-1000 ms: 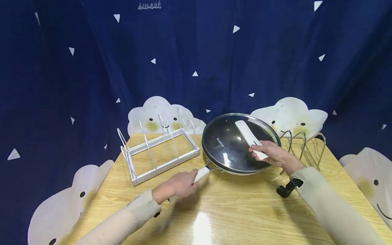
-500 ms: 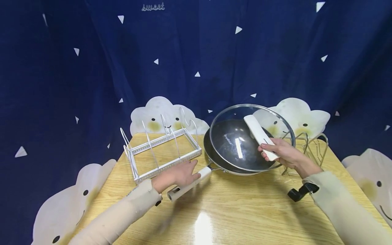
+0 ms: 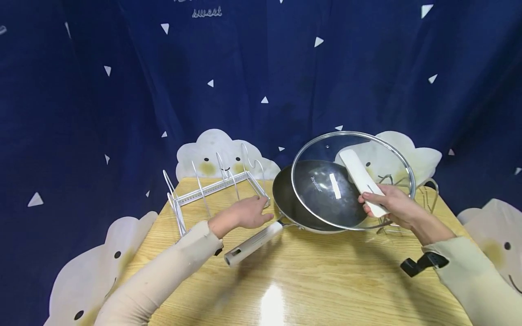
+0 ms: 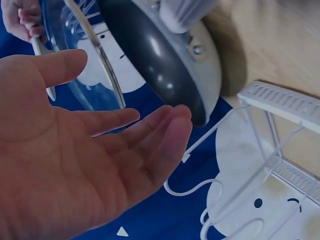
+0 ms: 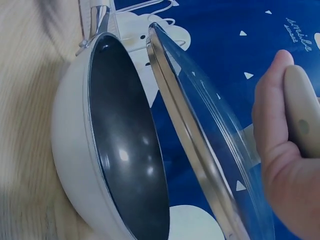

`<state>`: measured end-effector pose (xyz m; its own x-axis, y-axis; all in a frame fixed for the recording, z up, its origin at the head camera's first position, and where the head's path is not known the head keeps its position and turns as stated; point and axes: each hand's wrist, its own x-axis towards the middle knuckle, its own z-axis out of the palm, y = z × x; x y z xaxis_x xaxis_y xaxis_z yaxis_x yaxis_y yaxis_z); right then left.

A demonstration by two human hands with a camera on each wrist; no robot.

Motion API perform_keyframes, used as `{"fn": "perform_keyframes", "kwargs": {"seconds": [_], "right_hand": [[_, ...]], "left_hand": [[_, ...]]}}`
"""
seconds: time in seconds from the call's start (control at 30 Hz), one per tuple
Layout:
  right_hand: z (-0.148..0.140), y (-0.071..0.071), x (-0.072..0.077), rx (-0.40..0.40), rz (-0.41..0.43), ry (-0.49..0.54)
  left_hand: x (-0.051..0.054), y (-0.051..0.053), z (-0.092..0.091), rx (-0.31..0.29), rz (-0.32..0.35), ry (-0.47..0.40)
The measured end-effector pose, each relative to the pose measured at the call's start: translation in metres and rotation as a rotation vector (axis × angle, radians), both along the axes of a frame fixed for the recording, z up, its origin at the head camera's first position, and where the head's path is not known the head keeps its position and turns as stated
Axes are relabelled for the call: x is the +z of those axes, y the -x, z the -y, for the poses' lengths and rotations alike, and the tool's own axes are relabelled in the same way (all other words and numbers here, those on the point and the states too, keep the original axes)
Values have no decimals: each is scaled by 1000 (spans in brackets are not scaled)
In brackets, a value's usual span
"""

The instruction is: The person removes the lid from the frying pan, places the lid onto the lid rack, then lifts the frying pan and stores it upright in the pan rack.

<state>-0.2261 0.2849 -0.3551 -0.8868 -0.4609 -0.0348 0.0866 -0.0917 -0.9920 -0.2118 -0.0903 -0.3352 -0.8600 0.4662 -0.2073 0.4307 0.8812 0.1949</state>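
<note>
Head view, lid: I see the glass lid held above the pan and offset to its right, the lid's edge overlapping my sight of the wire rack on the right.
Head view, right hand: I have the right hand with its grip clamped on the lid handle, thumb on top.
Head view, left hand: the left hand has its grip apart and empty, over the near right part of the white rack; I cannot tell whether it touches the rack.
Head view, pan: it sits on the wooden desk between the two racks, its pan handle pointing near and left, just beside the left hand.
Head view, backdrop: a dark blue curtain with white triangles and smiling clouds hangs at the far side.
Left wrist view, left hand: I see the palm, the thumb spread away from loosely bent fingers; the pan and the white rack lie beyond.
Right wrist view, right hand: I see its grip curled round the lid handle, which the frame cuts off.
Right wrist view, lid and pan: a gap separates the lid's rim from the pan's dark interior.
</note>
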Motion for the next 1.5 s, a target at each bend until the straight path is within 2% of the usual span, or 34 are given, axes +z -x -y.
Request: {"fn": "perform_keyframes", "kwargs": {"seconds": [0.27, 0.4, 0.63, 0.87, 1.03, 1.23, 1.5], "right_hand": [[-13, -14, 5, 1, -49, 5], [-22, -20, 9, 6, -94, 3], [-39, -29, 15, -38, -108, -14], [-58, -34, 15, -102, -120, -17], [-67, -36, 15, -138, -136, -33], [-77, -38, 15, -160, -154, -20], [-89, -36, 18, -220, -174, -25]], "left_hand": [[9, 14, -23, 6, 3, -27], [13, 20, -38, 28, 8, -47], [11, 31, -70, 52, 20, -76], [-4, 35, -100, 83, 3, -127], [-17, 34, -117, 94, 35, -145], [-31, 38, -137, 84, 64, -183], [-47, 37, -178, 86, 102, -265]]}}
